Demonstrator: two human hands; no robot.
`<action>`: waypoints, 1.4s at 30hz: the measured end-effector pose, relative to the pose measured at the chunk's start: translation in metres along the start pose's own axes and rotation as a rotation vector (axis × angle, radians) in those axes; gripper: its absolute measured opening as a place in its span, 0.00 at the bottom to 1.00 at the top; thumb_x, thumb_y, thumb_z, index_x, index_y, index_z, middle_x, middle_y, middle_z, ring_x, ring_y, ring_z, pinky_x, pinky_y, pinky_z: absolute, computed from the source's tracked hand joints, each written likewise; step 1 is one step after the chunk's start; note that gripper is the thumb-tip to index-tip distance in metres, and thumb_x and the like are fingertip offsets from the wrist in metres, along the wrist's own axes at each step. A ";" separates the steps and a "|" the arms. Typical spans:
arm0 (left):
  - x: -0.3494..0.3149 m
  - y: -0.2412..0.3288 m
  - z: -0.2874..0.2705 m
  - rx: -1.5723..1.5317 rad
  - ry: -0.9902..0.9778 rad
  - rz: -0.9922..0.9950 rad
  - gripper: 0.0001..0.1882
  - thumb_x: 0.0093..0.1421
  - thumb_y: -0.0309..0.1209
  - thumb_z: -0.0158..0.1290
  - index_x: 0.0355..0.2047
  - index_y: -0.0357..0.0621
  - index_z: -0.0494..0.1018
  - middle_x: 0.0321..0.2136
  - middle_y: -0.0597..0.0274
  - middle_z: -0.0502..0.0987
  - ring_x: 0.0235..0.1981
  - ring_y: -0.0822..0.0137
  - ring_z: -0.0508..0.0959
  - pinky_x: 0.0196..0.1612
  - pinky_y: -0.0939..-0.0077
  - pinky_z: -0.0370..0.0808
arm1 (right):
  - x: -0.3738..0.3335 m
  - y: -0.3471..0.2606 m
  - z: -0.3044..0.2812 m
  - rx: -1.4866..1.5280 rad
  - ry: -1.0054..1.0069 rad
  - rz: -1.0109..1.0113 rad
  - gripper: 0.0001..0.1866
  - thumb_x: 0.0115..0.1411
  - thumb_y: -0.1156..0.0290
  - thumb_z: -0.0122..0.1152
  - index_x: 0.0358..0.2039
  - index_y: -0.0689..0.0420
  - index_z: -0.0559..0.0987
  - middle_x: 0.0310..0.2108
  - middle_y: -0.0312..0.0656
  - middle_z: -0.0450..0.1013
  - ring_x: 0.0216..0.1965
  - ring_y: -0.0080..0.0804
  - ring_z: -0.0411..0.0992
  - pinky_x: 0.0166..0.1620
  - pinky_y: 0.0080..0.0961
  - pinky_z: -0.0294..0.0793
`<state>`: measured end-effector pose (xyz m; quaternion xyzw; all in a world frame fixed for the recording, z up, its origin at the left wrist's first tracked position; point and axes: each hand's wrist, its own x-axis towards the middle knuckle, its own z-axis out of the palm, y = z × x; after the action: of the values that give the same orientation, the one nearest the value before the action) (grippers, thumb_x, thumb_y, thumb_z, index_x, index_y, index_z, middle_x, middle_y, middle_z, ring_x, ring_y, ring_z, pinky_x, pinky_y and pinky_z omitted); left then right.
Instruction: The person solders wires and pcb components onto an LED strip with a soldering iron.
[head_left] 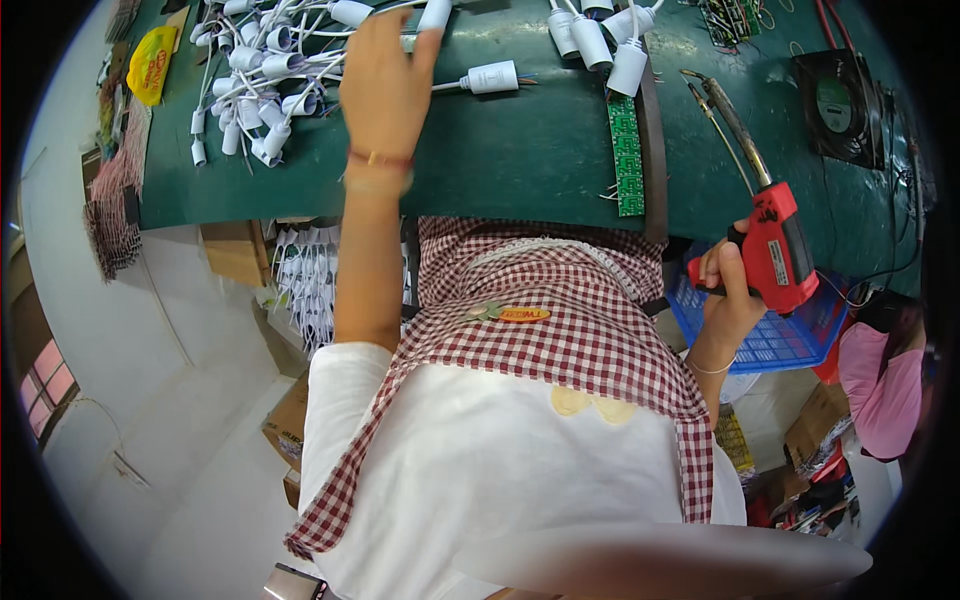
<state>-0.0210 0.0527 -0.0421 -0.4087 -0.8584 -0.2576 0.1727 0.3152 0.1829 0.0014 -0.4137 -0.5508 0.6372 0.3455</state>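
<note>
My right hand (pixel 733 280) is wrapped round the handle of a red and black soldering gun (pixel 782 245). Its metal tip and thin side tube point up and left over the green bench. My left hand (pixel 385 85) stretches over the bench beside a heap of white lamp sockets with cables (pixel 262 75), thumb and index finger apart. One white socket (pixel 436 14) touches the thumb tip; the other fingertips are partly hidden. Just right of this hand, a single lamp socket (pixel 492 77) lies with bare wire ends facing right.
A green circuit board strip (pixel 627 155) lies along a dark bar (pixel 653 150), below several sockets (pixel 590 42). At right stand a black fan (pixel 840 108) and, lower, a blue basket (pixel 770 350). A yellow packet (pixel 151 65) lies far left. Another person's pink sleeve (pixel 880 385) shows at right.
</note>
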 end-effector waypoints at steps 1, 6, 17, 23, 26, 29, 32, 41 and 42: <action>0.008 -0.005 0.013 0.165 -0.019 0.075 0.14 0.57 0.34 0.56 0.41 0.39 0.72 0.32 0.53 0.77 0.31 0.54 0.77 0.33 0.65 0.73 | 0.000 -0.001 0.001 0.031 -0.001 -0.013 0.14 0.55 0.84 0.55 0.43 0.68 0.70 0.18 0.38 0.65 0.15 0.20 0.60 0.21 0.17 0.60; 0.028 0.004 0.016 0.062 -0.241 0.094 0.15 0.58 0.34 0.55 0.43 0.42 0.71 0.32 0.53 0.76 0.31 0.53 0.77 0.33 0.64 0.73 | -0.007 0.000 -0.005 0.075 0.066 -0.045 0.14 0.54 0.86 0.55 0.42 0.69 0.70 0.20 0.39 0.67 0.15 0.20 0.60 0.21 0.17 0.61; 0.007 0.081 -0.002 -0.450 -0.479 0.002 0.12 0.54 0.38 0.54 0.29 0.41 0.76 0.15 0.53 0.73 0.16 0.67 0.73 0.23 0.75 0.70 | -0.002 -0.007 -0.001 0.079 0.035 -0.017 0.14 0.54 0.86 0.55 0.43 0.69 0.71 0.20 0.38 0.67 0.16 0.20 0.61 0.22 0.18 0.63; -0.012 0.103 -0.009 -0.571 -0.659 -0.108 0.14 0.54 0.37 0.53 0.25 0.36 0.73 0.12 0.53 0.71 0.14 0.60 0.72 0.22 0.73 0.68 | -0.004 -0.004 -0.006 0.016 0.027 -0.031 0.14 0.57 0.79 0.56 0.44 0.67 0.68 0.16 0.37 0.64 0.15 0.19 0.60 0.20 0.16 0.60; -0.013 0.112 -0.021 -0.556 -0.589 0.017 0.10 0.52 0.35 0.54 0.26 0.41 0.74 0.20 0.56 0.73 0.17 0.60 0.73 0.22 0.72 0.69 | -0.005 -0.002 -0.009 0.021 0.039 -0.022 0.14 0.57 0.79 0.56 0.44 0.67 0.68 0.16 0.37 0.64 0.15 0.19 0.59 0.21 0.16 0.59; -0.009 0.114 -0.024 -0.471 -0.428 0.191 0.08 0.49 0.34 0.55 0.30 0.47 0.75 0.29 0.62 0.75 0.19 0.60 0.74 0.23 0.71 0.70 | -0.005 -0.004 -0.010 0.031 0.043 0.002 0.14 0.57 0.78 0.55 0.43 0.66 0.68 0.16 0.37 0.63 0.15 0.19 0.59 0.21 0.16 0.59; -0.014 0.103 -0.011 -0.107 -0.604 0.286 0.09 0.50 0.32 0.55 0.33 0.48 0.74 0.30 0.64 0.77 0.21 0.60 0.77 0.23 0.71 0.72 | -0.002 -0.007 -0.008 0.024 0.030 -0.007 0.14 0.57 0.78 0.55 0.43 0.66 0.68 0.16 0.37 0.63 0.15 0.19 0.59 0.22 0.16 0.59; -0.015 0.109 -0.007 -0.551 -0.533 -0.003 0.10 0.54 0.34 0.53 0.32 0.41 0.74 0.22 0.55 0.76 0.21 0.58 0.76 0.26 0.70 0.71 | -0.008 -0.001 -0.013 0.107 0.022 0.029 0.14 0.54 0.87 0.55 0.43 0.69 0.71 0.19 0.38 0.67 0.16 0.20 0.63 0.22 0.17 0.63; -0.016 0.107 -0.003 -0.550 -0.533 -0.004 0.10 0.54 0.34 0.53 0.32 0.41 0.74 0.22 0.55 0.76 0.21 0.58 0.76 0.26 0.70 0.71 | -0.010 -0.002 -0.013 0.100 0.009 0.047 0.15 0.54 0.87 0.55 0.43 0.69 0.71 0.20 0.38 0.68 0.17 0.20 0.64 0.22 0.17 0.63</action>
<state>0.0735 0.0986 -0.0156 -0.4907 -0.7727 -0.3636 -0.1732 0.3307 0.1798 0.0039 -0.4117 -0.5066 0.6702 0.3531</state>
